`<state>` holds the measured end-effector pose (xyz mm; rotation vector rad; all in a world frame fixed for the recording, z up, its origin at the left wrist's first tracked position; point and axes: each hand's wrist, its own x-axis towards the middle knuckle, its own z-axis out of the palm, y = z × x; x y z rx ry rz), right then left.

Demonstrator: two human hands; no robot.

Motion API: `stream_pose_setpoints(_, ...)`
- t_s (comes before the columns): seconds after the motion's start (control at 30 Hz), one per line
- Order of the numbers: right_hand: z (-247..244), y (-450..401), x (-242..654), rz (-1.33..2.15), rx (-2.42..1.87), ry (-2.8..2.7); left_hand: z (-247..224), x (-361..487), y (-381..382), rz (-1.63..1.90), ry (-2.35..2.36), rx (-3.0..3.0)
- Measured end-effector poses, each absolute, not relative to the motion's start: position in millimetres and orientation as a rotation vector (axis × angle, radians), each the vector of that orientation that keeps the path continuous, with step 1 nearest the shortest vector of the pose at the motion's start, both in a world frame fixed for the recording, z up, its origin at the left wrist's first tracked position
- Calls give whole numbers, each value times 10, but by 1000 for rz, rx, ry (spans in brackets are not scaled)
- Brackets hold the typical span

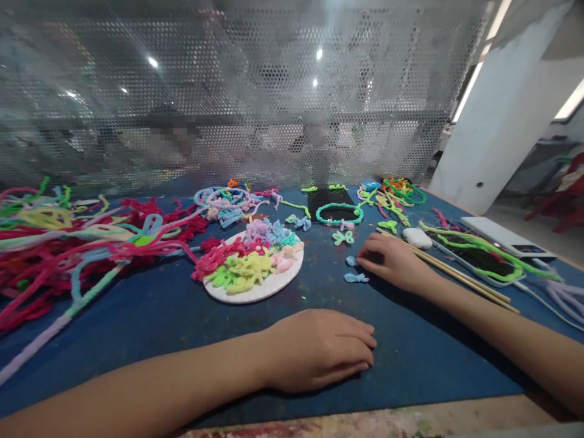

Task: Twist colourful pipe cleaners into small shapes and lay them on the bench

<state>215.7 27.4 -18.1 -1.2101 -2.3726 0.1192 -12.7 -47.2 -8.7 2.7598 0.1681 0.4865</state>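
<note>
My left hand lies flat on the blue table mat near its front edge, fingers stretched out, holding nothing. Further off, my right hand has its fingertips pinched on a small light-blue pipe-cleaner loop. Just below that, a second light-blue pipe-cleaner piece rests on the mat. Beyond both is a pale green pipe-cleaner bow. To the left, a white plate bears heaps of bent pipe-cleaner pieces in pink, yellow, green, blue and purple.
Long pipe cleaners pile up at left. A turquoise ring lies on a black pad at the back. Wooden sticks, a white earbud case, a phone and a white power bank lie at right. A perforated metal screen closes the back.
</note>
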Motion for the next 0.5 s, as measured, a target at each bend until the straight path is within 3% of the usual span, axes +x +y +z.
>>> stream_pose_setpoints(0.13, -84, 545, 2138, 58, -1307, -2291, -91, -130, -461, 466, 160, 2742)
stream_pose_setpoints(0.33, 115, 1737, 2021, 74, -1612, -2272, -112, -171, -455, 492, 176, 2737)
stream_pose_setpoints(0.5, 16, 2626, 1823, 157, -1784, -2257, -480, -180, -323, 363, 49, 2693)
